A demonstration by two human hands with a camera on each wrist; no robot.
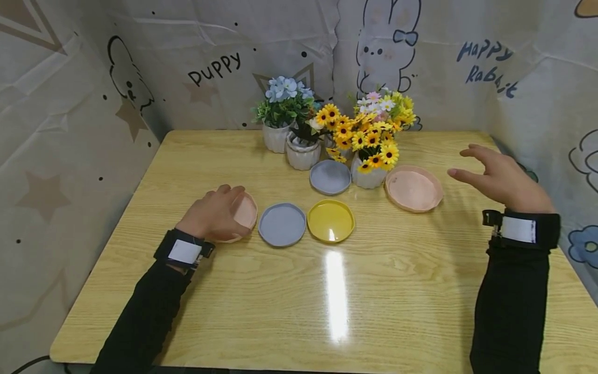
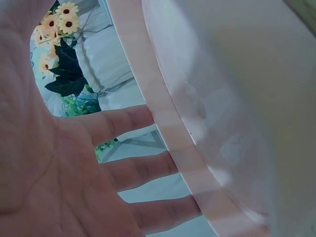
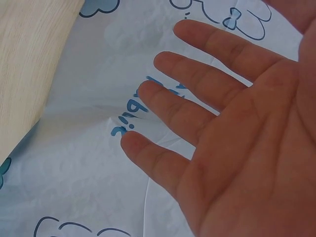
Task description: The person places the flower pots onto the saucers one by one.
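On the left of the table, my left hand grips a small pink saucer across its width. The left wrist view shows the fingers at the far side of the saucer's pink rim, with the thumb out of sight. My right hand hovers over the table's right side, fingers spread and palm bare in the right wrist view. Nearest to it is a larger pink saucer, standing apart from the fingertips. Beside the left hand lies a grey-blue saucer, followed by a yellow saucer.
A second grey-blue saucer lies behind the yellow one. Potted artificial flowers stand at the back: blue blooms, a small white pot and yellow daisies. Printed cloth hangs behind the wooden table.
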